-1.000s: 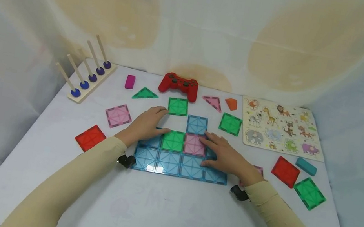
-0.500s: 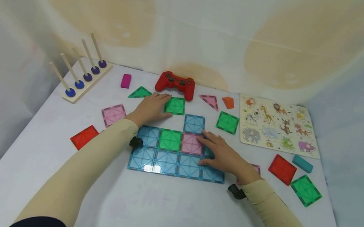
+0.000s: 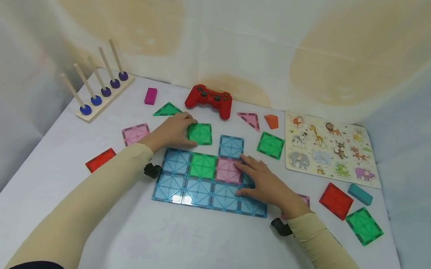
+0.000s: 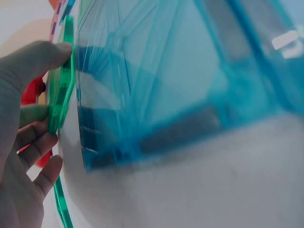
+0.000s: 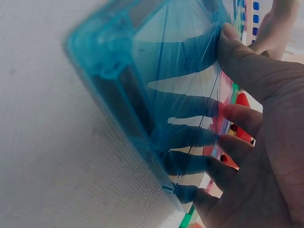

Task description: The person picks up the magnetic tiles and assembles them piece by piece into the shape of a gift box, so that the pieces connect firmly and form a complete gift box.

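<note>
My left hand (image 3: pixel 173 131) pinches a green square magnetic tile (image 3: pixel 201 133) just behind the tile block. In the left wrist view, the thumb lies on one edge of this green tile (image 4: pixel 61 90) and the fingers (image 4: pixel 35 145) on the opposite side. The block has a front row of blue tiles (image 3: pixel 170 188). Behind that row come a blue tile (image 3: pixel 176 161), a green tile (image 3: pixel 203 166), a pink tile (image 3: pixel 228 171) and another blue one partly under my right hand (image 3: pixel 265 182). One more blue tile (image 3: pixel 231 147) joins the pink one's back edge. My right hand rests spread over the block's right end.
A peg stand (image 3: pixel 104 98) is at the back left, a red game controller (image 3: pixel 209 100) at the back, an animal puzzle board (image 3: pixel 332 148) at the right. Loose tiles lie around, including red ones (image 3: pixel 335 201) and a green one (image 3: pixel 270 145). A teal block (image 3: pixel 360 194) lies far right.
My left hand has left the block's left end, reached the green tile behind it, and drawn that tile closer and slightly left. The right hand has stayed in place.
</note>
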Tool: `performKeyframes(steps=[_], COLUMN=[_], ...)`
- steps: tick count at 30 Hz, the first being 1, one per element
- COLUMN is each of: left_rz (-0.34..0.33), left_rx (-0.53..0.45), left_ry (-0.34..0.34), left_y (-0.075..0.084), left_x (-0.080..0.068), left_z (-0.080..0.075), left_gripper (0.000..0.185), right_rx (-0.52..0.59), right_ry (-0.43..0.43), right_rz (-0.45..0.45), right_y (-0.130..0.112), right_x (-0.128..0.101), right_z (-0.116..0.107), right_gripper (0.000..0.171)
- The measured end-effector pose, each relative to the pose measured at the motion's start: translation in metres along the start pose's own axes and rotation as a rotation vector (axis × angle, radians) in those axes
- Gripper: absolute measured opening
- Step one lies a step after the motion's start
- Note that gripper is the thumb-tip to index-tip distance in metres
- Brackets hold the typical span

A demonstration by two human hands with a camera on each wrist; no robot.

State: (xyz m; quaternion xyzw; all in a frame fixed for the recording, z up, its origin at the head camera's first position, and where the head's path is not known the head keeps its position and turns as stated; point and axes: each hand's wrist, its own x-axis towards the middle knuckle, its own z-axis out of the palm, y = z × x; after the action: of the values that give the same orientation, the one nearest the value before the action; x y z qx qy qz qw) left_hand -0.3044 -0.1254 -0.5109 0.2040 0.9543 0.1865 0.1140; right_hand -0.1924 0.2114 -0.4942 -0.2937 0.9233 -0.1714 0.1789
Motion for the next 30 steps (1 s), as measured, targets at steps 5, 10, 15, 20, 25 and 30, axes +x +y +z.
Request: performKeyframes(steps=[5,10,15,20,25,30], left_rz=[0.037,0.086,0.096,0.132,0.128,0.164], left_rx=[-0.054,-0.026,-0.003,0.024,0.022,0.075], left_ry=[-0.042,-0.065,-0.045,-0.03,-0.047,-0.087], left_y=[-0.002,-0.001,0.004,0.008,0.015,0.024], left_x=[-0.009,-0.012,-0.012,-0.011,-0.018,-0.035], left_z=[-0.002,0.001,0.007,0.013,0.015,0.021], left_gripper=[0.078,0.081,0.08,0.078,0.084,0.098], right_rx=[0.008,0.012,0.013,0.018,0.014,-0.012], right_ry=[-0.004,-0.005,-0.005,-0.009,-0.022,0.0], right_rz=[-0.003,-0.001,0.004,-0.01,0.006,0.031], right_y=[-0.001,-0.001,0.0,0.001,0.001,-0.002], right_x=[0.0,0.0,0.0,0.001,0.001,-0.001], right_z=[-0.001,-0.001,0.0,-0.001,-0.001,0.001], right_gripper=[0.09,0.09,0.089,0.089,0.09,0.088])
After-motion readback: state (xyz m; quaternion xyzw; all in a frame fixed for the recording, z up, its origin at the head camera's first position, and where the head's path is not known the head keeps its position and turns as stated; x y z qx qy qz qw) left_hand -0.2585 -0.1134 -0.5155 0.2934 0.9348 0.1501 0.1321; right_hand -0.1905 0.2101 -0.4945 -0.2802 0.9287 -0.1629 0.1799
